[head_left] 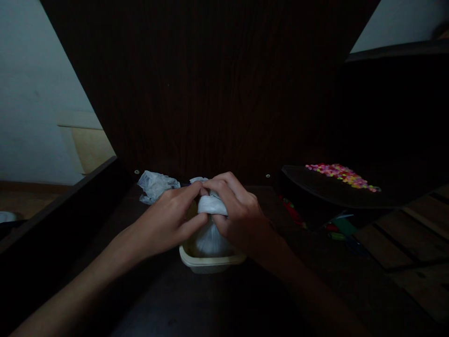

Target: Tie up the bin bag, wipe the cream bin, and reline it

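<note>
A white plastic bag [213, 238] bulges up out of a pale, shallow tub [210, 262] with rounded corners. Both of my hands grip the bag's gathered, rolled top. My left hand [171, 213] pinches it from the left, with the thumb below the roll and the fingertips at its upper edge. From the right, my right hand [242, 210] curls its fingers over the same roll, the thumb underneath. The fingertips of both hands meet at the top. What the bag contains is hidden.
Behind my left hand lies a crumpled clear plastic bag [156, 185]. A tall dark wooden panel [217, 84] rises at the back, and a low side board [59, 210] runs along the left. Colourful beads [343, 175] rest on a dark surface at right, above wooden slats [417, 229].
</note>
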{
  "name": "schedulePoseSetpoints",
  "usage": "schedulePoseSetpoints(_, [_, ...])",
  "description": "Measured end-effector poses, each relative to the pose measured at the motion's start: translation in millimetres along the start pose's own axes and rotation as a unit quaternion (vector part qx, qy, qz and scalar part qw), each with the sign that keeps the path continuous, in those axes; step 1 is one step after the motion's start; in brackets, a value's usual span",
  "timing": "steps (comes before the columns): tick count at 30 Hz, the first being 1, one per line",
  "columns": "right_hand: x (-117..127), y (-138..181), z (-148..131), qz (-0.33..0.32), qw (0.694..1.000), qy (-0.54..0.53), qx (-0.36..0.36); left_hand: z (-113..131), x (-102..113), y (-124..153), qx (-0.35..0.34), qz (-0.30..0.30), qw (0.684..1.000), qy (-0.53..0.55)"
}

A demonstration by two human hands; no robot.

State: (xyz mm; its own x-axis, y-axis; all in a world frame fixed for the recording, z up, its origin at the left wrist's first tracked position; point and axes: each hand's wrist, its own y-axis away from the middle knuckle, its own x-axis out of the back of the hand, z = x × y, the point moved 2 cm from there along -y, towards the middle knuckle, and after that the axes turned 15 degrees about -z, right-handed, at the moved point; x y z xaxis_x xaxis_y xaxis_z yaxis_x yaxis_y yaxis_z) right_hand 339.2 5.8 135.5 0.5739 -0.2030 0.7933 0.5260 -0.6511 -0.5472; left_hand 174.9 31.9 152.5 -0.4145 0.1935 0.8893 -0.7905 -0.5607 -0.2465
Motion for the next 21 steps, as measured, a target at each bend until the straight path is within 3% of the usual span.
schedulePoseSetpoints(6, [0.4, -0.7, -2.2, 0.082, 0.995, -0.056, 0.009, -7.5, -3.5, -4.0, 0.030, 0.032, 0.999, -0.002])
schedulePoseSetpoints(10, [3.9, -1.0, -1.3, 0.111, 0.991, -0.067, -0.028, -10.9, -0.3, -7.3, 0.040, 0.037, 0.998, 0.024])
schedulePoseSetpoints(15, [4.4, 0.2, 2.6, 0.099, 0.989, -0.094, -0.060, -13.9, 2.8, -8.2, 0.044, 0.037, 0.997, 0.047])
schedulePoseSetpoints(21, [1.5, 5.9, 13.4, 0.083, 0.956, -0.250, -0.130, -17.3, 2.1, -9.4, 0.032, 0.040, 0.998, 0.038])
